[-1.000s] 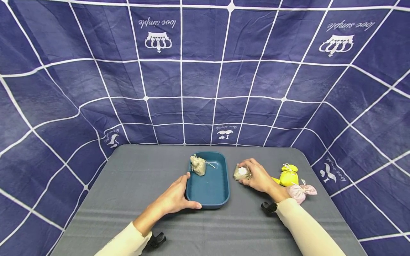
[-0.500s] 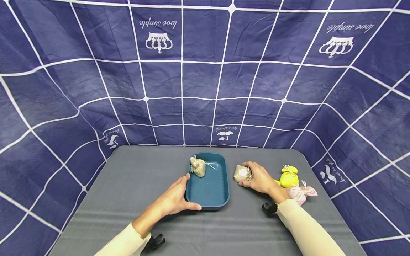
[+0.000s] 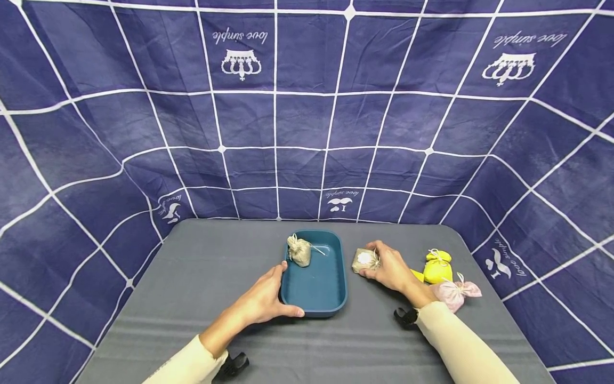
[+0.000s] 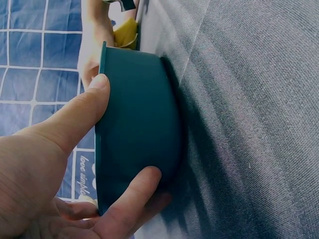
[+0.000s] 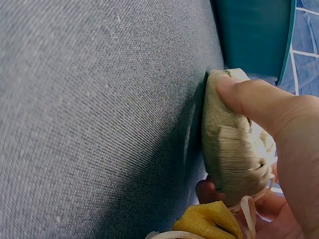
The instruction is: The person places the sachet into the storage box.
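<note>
My left hand [image 3: 259,298] grips the near-left corner of a blue plastic tray [image 3: 314,290], thumb at the front rim and fingers along the left side. In the left wrist view, the fingers spread over the tray's outer wall [image 4: 139,109]. A beige drawstring pouch [image 3: 300,253] leans inside the tray at its far left. To the right of the tray, my right hand [image 3: 390,269] holds another beige drawstring pouch [image 3: 363,259] with a white label on top. Its thumb [image 5: 254,97] presses one side of that pouch in the right wrist view, low over the cloth.
Right of my right hand lie a yellow pouch [image 3: 438,271] and a pink pouch [image 3: 453,295]. Another yellow piece [image 3: 417,275] shows partly behind the wrist. Grey cloth [image 3: 216,250] covers the table, and a blue gridded curtain [image 3: 302,122] surrounds its back and sides.
My right fingers have drawn back slightly on the beige pouch, showing more of its white label. My left hand stays at the tray, and the view has shifted slightly.
</note>
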A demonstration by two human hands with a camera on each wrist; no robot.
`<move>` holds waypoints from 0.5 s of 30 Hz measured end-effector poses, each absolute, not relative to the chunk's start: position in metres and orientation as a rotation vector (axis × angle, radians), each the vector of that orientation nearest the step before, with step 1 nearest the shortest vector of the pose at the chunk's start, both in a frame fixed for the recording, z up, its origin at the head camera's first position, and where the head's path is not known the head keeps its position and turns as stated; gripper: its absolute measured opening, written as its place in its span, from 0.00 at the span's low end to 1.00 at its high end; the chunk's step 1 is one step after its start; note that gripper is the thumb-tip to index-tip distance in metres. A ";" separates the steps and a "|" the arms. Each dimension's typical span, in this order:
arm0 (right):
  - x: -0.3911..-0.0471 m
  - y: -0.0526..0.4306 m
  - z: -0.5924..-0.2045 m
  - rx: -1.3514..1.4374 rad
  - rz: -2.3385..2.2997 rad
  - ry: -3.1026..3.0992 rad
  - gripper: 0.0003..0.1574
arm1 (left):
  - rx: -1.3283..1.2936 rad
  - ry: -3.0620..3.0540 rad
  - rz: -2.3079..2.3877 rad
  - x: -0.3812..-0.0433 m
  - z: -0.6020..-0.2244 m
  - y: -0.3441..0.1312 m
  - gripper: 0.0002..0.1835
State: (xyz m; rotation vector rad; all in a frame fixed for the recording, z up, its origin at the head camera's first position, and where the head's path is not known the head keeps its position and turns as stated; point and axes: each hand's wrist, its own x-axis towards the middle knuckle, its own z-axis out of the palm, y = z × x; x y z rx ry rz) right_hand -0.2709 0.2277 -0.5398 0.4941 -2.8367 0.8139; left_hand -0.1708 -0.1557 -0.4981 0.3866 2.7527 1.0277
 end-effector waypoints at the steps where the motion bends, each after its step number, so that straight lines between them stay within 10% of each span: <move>1: -0.271 0.228 -0.540 0.482 0.822 -2.831 0.47 | 0.386 2.753 1.027 -0.171 -0.497 -0.156 0.75; 15: -0.272 0.229 -0.539 0.439 0.843 -2.807 0.47 | 0.378 2.761 1.012 -0.172 -0.496 -0.155 0.74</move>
